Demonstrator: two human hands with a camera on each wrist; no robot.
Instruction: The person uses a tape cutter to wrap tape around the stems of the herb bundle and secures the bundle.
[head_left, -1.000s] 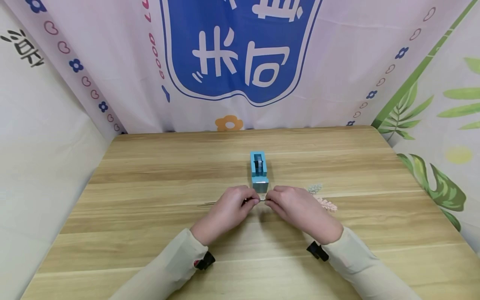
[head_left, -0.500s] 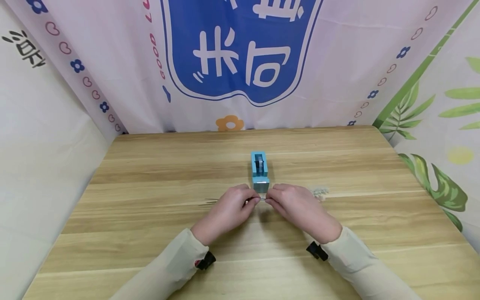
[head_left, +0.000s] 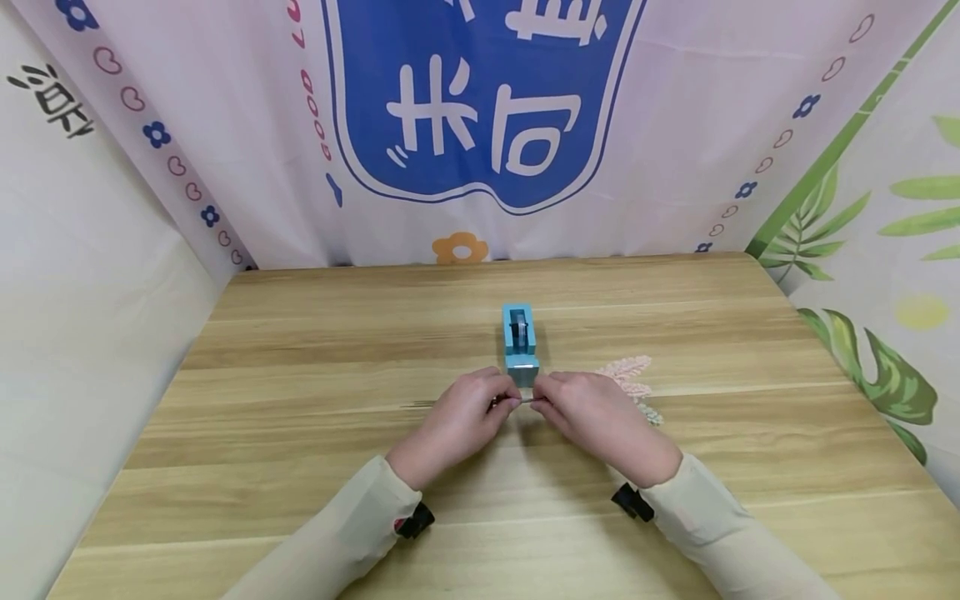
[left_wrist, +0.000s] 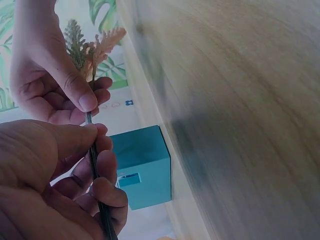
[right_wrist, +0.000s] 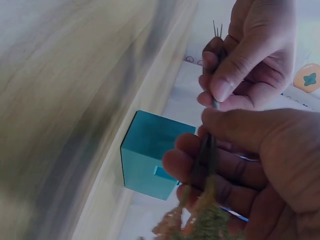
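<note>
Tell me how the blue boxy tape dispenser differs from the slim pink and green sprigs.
The blue boxy tape dispenser stands on the wooden table; the slim pink and green sprigs are pinched by the left hand and right hand. The dispenser has flat sides; the sprigs have feathery heads.

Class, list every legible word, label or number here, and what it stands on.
"GOOD LU", cut off: red, on the back curtain.
"未", "可": white, sideways, on the curtain's blue panel; characters above are cut off.
Black lettering on the left curtain: unclear.
Tape dispenser, stems: none legible.
</note>
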